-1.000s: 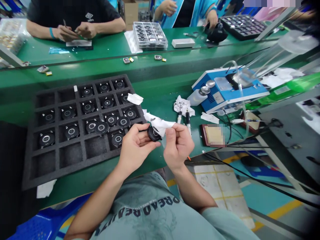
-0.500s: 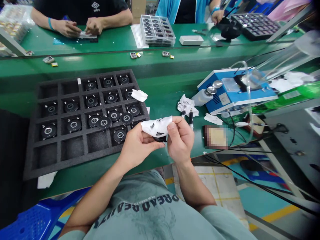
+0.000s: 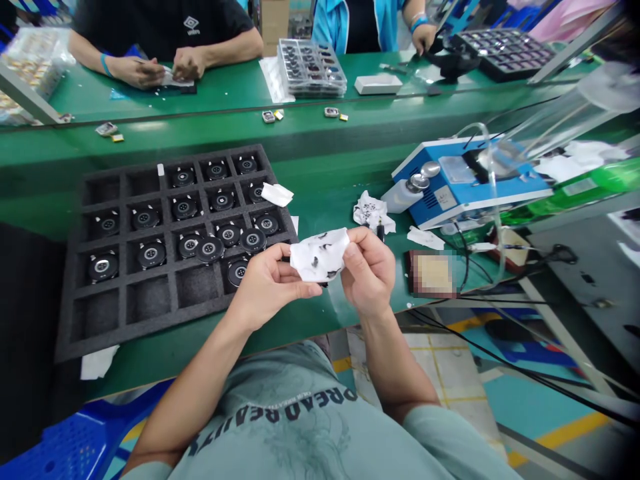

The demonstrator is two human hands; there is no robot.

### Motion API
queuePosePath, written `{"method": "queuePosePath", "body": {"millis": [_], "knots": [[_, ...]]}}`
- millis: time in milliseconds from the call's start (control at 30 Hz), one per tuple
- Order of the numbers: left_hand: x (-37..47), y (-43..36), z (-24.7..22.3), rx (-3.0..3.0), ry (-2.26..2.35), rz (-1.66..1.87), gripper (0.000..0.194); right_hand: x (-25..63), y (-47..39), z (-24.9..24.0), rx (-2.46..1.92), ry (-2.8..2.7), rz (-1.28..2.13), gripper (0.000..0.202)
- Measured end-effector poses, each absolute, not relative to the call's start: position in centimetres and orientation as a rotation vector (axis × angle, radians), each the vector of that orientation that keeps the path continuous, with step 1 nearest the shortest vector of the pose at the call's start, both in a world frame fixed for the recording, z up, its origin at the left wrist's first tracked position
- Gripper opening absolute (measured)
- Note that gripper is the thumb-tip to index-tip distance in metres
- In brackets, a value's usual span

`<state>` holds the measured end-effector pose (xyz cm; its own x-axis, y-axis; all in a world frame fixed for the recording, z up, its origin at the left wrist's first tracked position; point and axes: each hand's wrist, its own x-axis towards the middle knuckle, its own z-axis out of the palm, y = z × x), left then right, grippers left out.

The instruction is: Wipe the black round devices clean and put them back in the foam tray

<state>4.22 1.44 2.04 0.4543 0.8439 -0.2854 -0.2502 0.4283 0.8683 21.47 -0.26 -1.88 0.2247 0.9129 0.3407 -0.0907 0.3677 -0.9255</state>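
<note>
Together, the left hand and right hand pinch a black-smudged cloth above the surface, right of the foam tray.

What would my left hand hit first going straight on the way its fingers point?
Your left hand would likely first meet the smudged white wipe, right at its fingertips; beyond that, probably your right hand, though depth is unclear here.
</note>
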Motion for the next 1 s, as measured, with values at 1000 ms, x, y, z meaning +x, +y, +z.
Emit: {"method": "queuePosePath", "body": {"millis": [1000], "knots": [[4.0,1.5,1.5,0.921,0.744,0.953,0.060,25.4,3.8,0.2,-0.936,-0.702,0.857,0.029]]}}
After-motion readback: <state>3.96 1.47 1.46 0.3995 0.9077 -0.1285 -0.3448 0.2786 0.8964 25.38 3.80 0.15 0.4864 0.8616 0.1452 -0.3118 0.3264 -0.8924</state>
